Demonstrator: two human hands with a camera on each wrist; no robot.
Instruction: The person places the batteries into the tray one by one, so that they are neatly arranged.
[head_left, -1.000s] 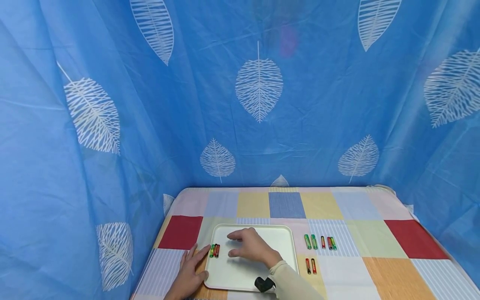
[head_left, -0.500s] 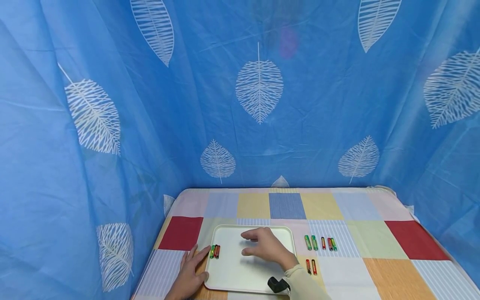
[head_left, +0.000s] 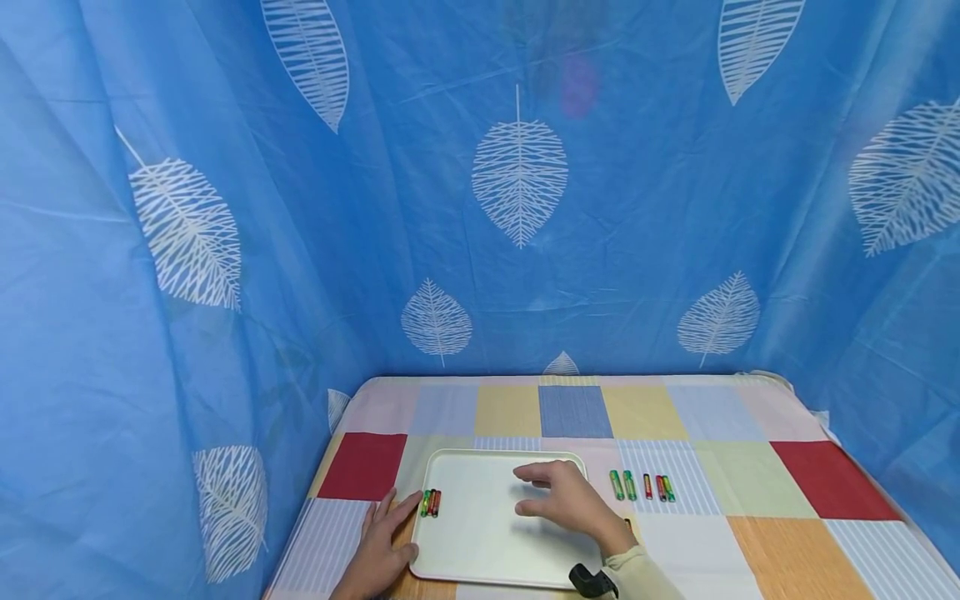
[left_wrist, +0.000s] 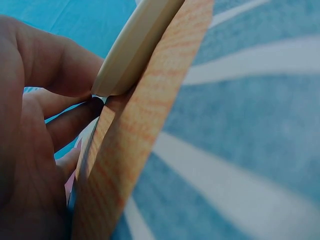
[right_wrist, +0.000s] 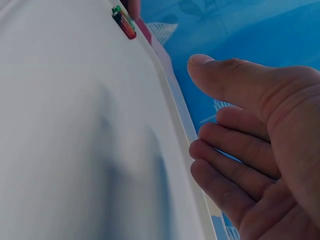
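Observation:
A white rectangular tray (head_left: 480, 554) lies on the patchwork tablecloth. Inside its left edge, several small red and green batteries (head_left: 431, 503) sit side by side. My left hand (head_left: 378, 546) rests at the tray's left side, fingers spread; in the left wrist view the thumb (left_wrist: 65, 65) touches the tray's rim (left_wrist: 130, 55). Over the right part of the tray hovers my right hand (head_left: 562, 500), holding nothing, its thumb and fingers apart. The right wrist view shows its bent fingers (right_wrist: 235, 160) above the tray, with the batteries far off near the opposite rim.
Right of the tray lie two green batteries (head_left: 617, 485), a lone red battery (head_left: 647, 487) and a red-green pair (head_left: 665, 488). Another battery (head_left: 627, 525) is mostly hidden behind my right wrist. A blue leaf-print curtain (head_left: 517, 292) surrounds the table.
My right hand has moved right across the tray, away from the batteries at its left edge, and now covers most of the lower red pair. My left hand has stayed put.

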